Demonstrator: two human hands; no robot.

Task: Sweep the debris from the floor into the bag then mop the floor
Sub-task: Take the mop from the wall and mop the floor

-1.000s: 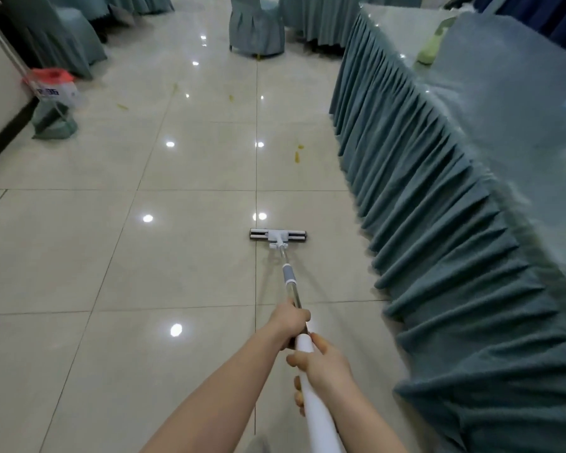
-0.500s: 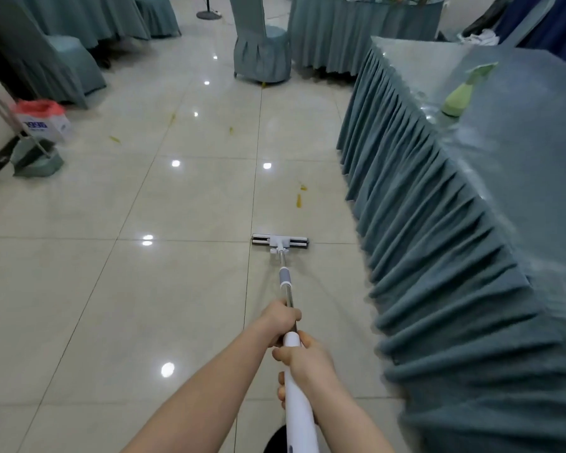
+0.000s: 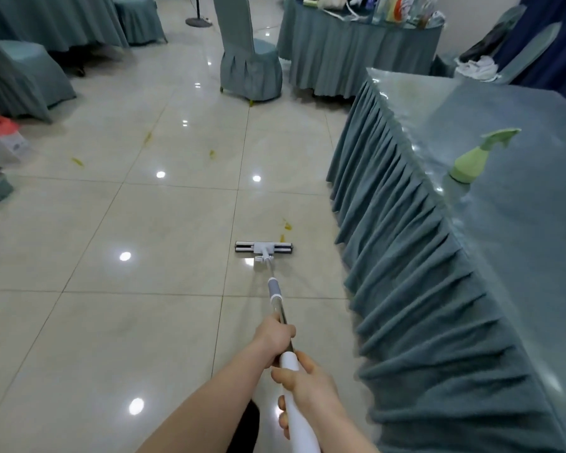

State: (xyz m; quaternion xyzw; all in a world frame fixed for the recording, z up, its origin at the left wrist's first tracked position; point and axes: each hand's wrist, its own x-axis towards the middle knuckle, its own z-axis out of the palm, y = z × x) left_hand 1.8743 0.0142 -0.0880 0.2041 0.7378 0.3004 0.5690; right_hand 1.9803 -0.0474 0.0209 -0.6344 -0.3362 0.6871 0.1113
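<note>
Mop head [image 3: 264, 248] advanced to yellow debris [image 3: 287, 226], skirted table [image 3: 406, 223] edge rightward

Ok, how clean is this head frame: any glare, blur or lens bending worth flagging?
Head view: ceiling lights glare as bright spots on the glossy floor; the mop and nearby yellow scraps are sharp; the table skirt smears toward the lower right edge; wide-angle bending bows the table line.
</note>
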